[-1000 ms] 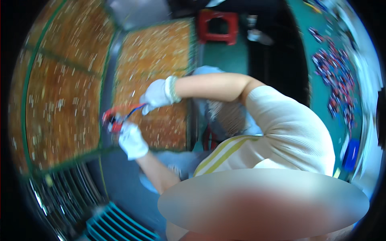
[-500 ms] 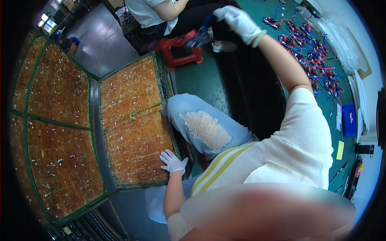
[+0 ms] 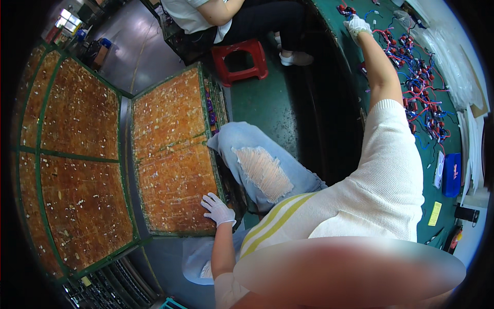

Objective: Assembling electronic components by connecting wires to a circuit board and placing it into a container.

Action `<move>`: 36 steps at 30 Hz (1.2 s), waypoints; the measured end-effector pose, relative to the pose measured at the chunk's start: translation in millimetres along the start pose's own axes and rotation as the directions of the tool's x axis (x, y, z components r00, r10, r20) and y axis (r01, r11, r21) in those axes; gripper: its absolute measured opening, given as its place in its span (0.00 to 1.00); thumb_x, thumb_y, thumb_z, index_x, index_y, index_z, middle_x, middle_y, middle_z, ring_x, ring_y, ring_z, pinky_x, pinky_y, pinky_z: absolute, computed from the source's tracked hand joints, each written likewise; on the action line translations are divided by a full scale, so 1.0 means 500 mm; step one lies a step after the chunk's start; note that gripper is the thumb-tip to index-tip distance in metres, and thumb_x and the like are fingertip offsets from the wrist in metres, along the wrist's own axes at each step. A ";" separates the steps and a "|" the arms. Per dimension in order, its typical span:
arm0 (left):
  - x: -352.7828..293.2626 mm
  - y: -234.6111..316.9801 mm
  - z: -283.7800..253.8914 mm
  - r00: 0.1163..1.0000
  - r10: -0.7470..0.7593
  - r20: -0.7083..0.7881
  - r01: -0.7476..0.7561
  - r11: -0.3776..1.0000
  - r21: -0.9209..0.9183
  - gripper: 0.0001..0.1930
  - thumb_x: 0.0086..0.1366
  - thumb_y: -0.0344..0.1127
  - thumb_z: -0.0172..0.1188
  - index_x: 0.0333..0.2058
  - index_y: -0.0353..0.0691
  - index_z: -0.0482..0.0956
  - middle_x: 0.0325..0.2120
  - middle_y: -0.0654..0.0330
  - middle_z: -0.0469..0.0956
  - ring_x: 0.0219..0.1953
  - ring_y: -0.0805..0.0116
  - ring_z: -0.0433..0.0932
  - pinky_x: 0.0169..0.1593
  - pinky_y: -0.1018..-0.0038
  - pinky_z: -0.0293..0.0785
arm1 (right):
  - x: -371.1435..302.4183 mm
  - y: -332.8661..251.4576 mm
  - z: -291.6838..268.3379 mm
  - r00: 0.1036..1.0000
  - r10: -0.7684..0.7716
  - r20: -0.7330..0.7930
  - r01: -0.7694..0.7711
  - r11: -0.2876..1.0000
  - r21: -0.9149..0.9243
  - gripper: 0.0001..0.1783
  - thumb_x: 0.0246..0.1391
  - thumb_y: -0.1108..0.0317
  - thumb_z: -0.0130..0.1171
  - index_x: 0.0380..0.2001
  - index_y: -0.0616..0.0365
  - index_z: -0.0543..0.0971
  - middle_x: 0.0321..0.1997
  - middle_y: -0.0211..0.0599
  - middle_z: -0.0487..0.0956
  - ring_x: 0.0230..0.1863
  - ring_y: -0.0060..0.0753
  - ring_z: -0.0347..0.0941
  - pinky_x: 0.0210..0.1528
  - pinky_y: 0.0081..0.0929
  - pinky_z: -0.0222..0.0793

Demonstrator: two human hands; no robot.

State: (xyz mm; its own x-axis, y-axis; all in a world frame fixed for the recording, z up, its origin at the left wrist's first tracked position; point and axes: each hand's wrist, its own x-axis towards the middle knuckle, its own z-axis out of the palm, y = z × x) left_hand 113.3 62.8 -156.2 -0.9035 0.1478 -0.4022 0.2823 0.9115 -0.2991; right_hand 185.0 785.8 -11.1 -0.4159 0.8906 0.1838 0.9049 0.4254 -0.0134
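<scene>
My left hand (image 3: 218,210), in a white glove, lies with fingers spread on the near right corner of a worn brown wooden board (image 3: 172,172) framed in green. My right hand (image 3: 357,28), also gloved, reaches far out over the green table (image 3: 334,18). Its fingers are curled down beside the small red-and-black wired parts (image 3: 346,10); what lies under them is hidden. To the right of my right forearm spreads a heap of wired circuit parts (image 3: 419,77) with red and blue leads.
A red plastic stool (image 3: 261,62) stands ahead, close to a seated person (image 3: 206,18). Purple pieces (image 3: 210,108) show along the board's right side. Clear plastic bags (image 3: 445,59), a blue case (image 3: 452,175) and a yellow note (image 3: 435,213) lie on the table's right.
My right hand has swung right and away from above the stool, where it carried a blurred wired part, onto the table. That part no longer shows. My left hand stays on the board.
</scene>
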 end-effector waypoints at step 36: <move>0.010 -0.447 -0.436 0.714 -0.133 -0.687 0.212 0.977 0.030 0.26 0.55 0.57 0.54 0.38 0.38 0.75 0.40 0.54 0.73 0.45 0.58 0.72 0.43 0.61 0.68 | -0.629 -1.079 0.417 -0.424 -0.845 0.325 0.728 -0.531 -0.433 0.24 0.53 0.66 0.40 0.54 0.57 0.66 0.62 0.32 0.60 0.67 0.36 0.44 0.67 0.44 0.37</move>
State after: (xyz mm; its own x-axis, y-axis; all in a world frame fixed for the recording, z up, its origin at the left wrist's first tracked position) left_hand -24.3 -56.5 97.3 -0.9044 0.2477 0.3475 0.0943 0.9101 -0.4034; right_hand -190.9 309.6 -266.6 -0.6181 -0.6849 -0.3858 -0.7445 0.3525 0.5669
